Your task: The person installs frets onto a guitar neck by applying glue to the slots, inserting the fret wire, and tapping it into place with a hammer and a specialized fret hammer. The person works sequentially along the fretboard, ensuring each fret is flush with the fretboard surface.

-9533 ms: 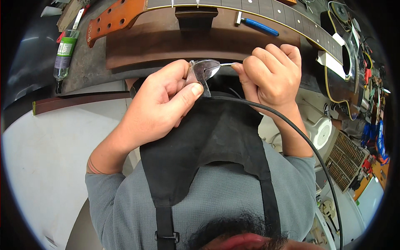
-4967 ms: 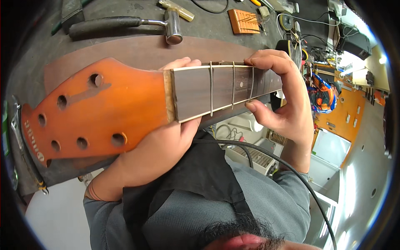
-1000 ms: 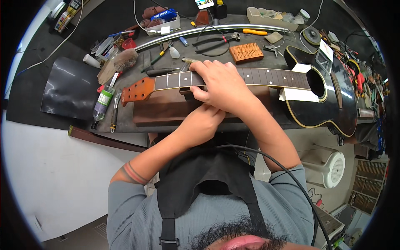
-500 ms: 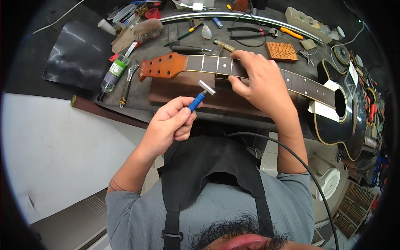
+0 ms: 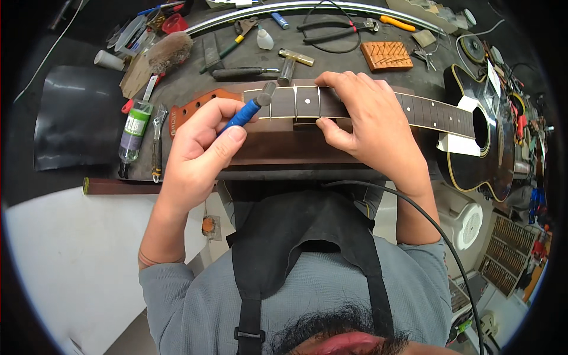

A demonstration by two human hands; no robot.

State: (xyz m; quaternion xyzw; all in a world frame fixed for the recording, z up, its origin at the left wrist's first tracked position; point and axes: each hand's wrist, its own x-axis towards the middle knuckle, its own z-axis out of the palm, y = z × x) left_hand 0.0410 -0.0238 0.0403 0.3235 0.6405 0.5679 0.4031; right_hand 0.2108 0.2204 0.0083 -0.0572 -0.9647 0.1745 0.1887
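While your left hand (image 5: 198, 145) grips the blue hammer (image 5: 242, 115) and your right hand (image 5: 376, 118) holds the guitar neck (image 5: 427, 111) edge to edge on the bench's (image 5: 337, 65) near side, a tilted hammer or slack grip could dent the fretboard (image 5: 284, 102).

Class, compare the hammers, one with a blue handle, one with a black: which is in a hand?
The blue-handled hammer, gripped in the left hand; the black-handled hammer lies on the bench.

The black, waisted guitar body (image 5: 486, 168) is glossy; its long brown wooden fretboard (image 5: 421, 110) is matt. Left of the guitar body, a rectangular black plastic-looking sheet (image 5: 77, 121) shines.
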